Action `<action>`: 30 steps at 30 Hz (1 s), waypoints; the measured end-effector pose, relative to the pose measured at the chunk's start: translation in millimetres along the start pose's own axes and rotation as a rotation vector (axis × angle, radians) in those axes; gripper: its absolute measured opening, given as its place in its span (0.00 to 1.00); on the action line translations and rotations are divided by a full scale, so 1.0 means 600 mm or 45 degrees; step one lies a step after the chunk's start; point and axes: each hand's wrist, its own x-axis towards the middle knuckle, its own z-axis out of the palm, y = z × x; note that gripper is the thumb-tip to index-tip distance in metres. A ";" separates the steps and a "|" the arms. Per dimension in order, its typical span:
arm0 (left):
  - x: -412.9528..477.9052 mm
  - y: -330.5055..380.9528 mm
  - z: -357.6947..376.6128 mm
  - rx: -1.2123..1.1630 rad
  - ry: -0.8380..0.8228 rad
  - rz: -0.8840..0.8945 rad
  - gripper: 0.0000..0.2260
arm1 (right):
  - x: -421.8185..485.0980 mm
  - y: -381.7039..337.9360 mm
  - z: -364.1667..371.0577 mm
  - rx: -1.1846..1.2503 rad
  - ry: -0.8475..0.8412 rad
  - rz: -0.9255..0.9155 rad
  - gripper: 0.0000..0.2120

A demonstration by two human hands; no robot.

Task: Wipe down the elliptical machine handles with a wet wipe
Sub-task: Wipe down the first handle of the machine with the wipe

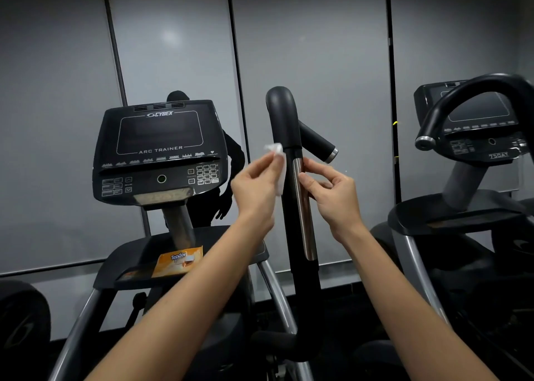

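Your left fingers (267,165) pinch the wet wipe (281,175) just beside the upright handle (284,115), loosely bent right fingers (315,168) touching its metal strip (303,216), so a slack pinch could drop the wipe mid-stroke.

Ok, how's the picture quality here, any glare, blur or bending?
Head view: dim light, a soft glare patch on the grey wall panel; the wide lens tilts the panel seams; the left hand and wipe look slightly motion-blurred; the console lettering reads sharp.
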 end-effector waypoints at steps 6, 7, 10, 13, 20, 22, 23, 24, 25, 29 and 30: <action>0.041 0.021 0.046 0.213 0.053 0.430 0.05 | 0.016 -0.019 -0.014 0.010 0.094 0.034 0.09; 0.047 0.022 0.045 0.333 0.059 0.495 0.04 | 0.022 -0.025 -0.017 -0.012 0.113 0.012 0.09; 0.057 0.034 0.043 0.508 0.032 0.555 0.03 | 0.043 -0.051 -0.017 -0.070 0.110 -0.057 0.09; 0.056 0.045 0.038 0.504 -0.070 0.451 0.03 | 0.058 -0.076 -0.004 -0.109 0.044 -0.077 0.07; 0.059 0.064 0.018 0.482 -0.273 0.398 0.15 | 0.075 -0.084 0.039 -0.208 0.068 -0.092 0.09; 0.071 0.067 0.016 0.484 -0.231 0.423 0.15 | 0.089 -0.082 0.045 -0.245 0.175 -0.137 0.11; 0.078 0.068 0.015 0.473 -0.208 0.425 0.14 | 0.099 -0.083 0.049 -0.258 0.208 -0.164 0.13; 0.085 0.069 0.015 0.454 -0.191 0.414 0.13 | 0.108 -0.085 0.051 -0.285 0.229 -0.199 0.13; 0.092 0.070 0.015 0.430 -0.180 0.392 0.12 | 0.120 -0.089 0.054 -0.325 0.242 -0.242 0.13; 0.110 0.067 0.022 0.306 -0.197 0.216 0.12 | 0.167 -0.114 0.068 -0.567 0.269 -0.427 0.06; 0.111 0.065 0.025 0.269 -0.200 0.189 0.13 | 0.177 -0.118 0.070 -0.656 0.265 -0.472 0.06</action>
